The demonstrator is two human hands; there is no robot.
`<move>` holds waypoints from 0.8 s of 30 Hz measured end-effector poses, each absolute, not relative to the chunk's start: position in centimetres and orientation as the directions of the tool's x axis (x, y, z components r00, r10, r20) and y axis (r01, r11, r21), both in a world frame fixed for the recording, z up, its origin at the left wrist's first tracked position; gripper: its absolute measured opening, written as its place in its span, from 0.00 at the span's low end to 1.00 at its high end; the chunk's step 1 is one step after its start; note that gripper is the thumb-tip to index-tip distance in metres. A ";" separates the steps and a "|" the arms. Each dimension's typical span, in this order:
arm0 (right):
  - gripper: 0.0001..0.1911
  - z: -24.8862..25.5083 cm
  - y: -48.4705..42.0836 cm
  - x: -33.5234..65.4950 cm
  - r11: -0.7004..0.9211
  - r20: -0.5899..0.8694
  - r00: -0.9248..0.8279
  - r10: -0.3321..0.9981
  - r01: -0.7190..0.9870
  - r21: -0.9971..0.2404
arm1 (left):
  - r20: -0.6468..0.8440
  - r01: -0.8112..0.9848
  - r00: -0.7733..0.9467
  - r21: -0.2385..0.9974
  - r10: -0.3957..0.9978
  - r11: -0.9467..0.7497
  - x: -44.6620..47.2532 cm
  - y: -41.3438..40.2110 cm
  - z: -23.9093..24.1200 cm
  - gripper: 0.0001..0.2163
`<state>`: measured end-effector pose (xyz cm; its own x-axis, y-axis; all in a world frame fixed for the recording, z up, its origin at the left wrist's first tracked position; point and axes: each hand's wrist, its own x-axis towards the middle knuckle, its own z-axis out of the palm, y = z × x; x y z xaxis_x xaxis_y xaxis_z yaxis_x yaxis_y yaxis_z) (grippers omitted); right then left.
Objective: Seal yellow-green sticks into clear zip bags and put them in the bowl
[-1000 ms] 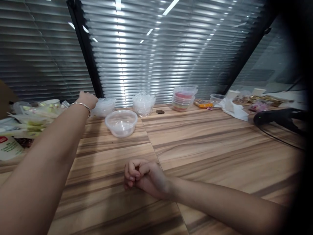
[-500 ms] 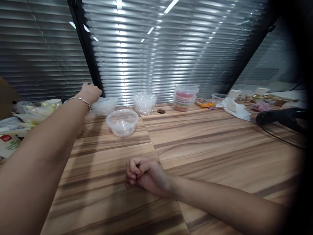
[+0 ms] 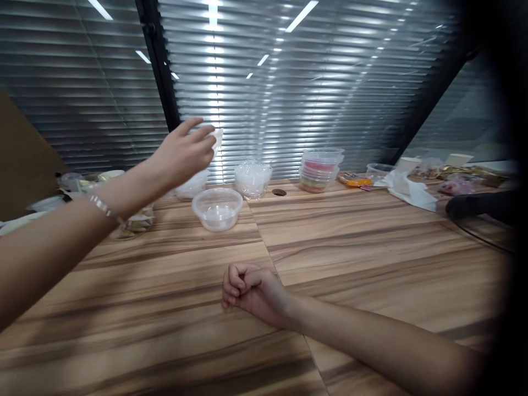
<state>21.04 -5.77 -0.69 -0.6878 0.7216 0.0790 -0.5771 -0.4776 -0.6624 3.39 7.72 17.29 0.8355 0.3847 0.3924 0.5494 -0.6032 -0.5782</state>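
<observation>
My left hand is raised above the table, fingers pinched on a small clear plastic lid. It hovers up and left of an open clear plastic bowl that stands on the wooden table. Behind my hand sits a stack of clear lids. My right hand rests on the table near me, curled into a loose fist with nothing visible in it. A thin bracelet circles my left wrist.
Along the back edge stand a bundle of clear containers, a stack of tubs with pink and green filling, snack packets, crumpled white paper. A black device lies at right. Bags crowd the left.
My left hand lifted away from the lid stack and moved right and up, now holding a lid. The view shifted slightly left. My right fist stayed put.
</observation>
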 end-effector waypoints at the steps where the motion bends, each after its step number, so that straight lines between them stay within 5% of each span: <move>1: 0.06 -0.7 -5.8 21.0 -0.466 0.080 -0.679 0.730 -0.580 -0.669 | 0.422 0.522 0.849 -0.571 0.320 -0.633 3.4 5.9 16.5 0.15; 3: 0.07 -0.6 -6.0 20.9 -0.433 0.077 -0.653 0.754 -0.581 -0.689 | 0.433 0.462 0.872 -0.581 0.227 -0.670 3.2 2.3 14.3 0.13; 6: 0.12 -0.3 -6.3 20.6 -0.381 0.075 -0.603 0.794 -0.590 -0.712 | 0.368 0.326 0.929 -0.756 0.043 -0.567 2.2 -2.5 10.6 0.11; 14: 0.33 0.4 -6.6 20.4 -0.230 0.179 -0.559 0.810 -0.582 -0.780 | 0.095 0.122 0.992 -0.831 0.077 -0.543 0.4 -8.7 7.3 0.16; 20: 0.32 0.4 -7.0 20.8 -0.151 0.183 -0.556 0.811 -0.501 -0.852 | -0.026 0.025 0.996 -0.848 0.087 -0.530 0.6 -9.3 7.3 0.17; 24: 0.26 0.3 -7.0 20.8 -0.070 0.210 -0.496 0.843 -0.488 -0.870 | 0.118 0.095 0.993 -0.789 0.002 -0.607 0.4 -8.5 6.7 0.16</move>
<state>20.81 -7.01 0.26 -0.4960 0.8425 0.2101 -0.4879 -0.0703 -0.8700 0.36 -8.51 6.67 0.9931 0.0019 0.1175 0.0946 -0.6066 -0.7894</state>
